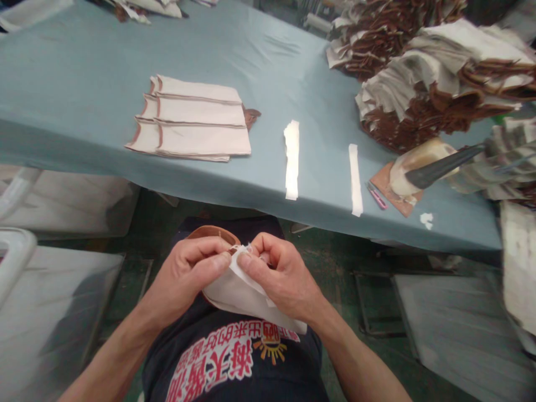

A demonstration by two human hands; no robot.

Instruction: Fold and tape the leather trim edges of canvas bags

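A white fabric piece with a brown edge point(234, 290) lies across my lap, below the table's front edge. My left hand point(199, 265) pinches its upper edge near a curved brown band point(213, 231). Close beside it, my right hand point(276, 268) grips the same piece, thumb pressed on a white strip along the edge. Frayed white bits show between the fingertips of both hands. The fingers partly hide what exactly is pinched.
On the blue-covered table point(201, 44) lie stacked white fabric pieces point(201, 120), two white strips point(292, 162), a pink cutter point(377, 196) and a pot with a dark-handled brush point(439, 167). Brown-and-white bundles point(439, 84) pile up at right. Plastic bins point(62, 301) stand below.
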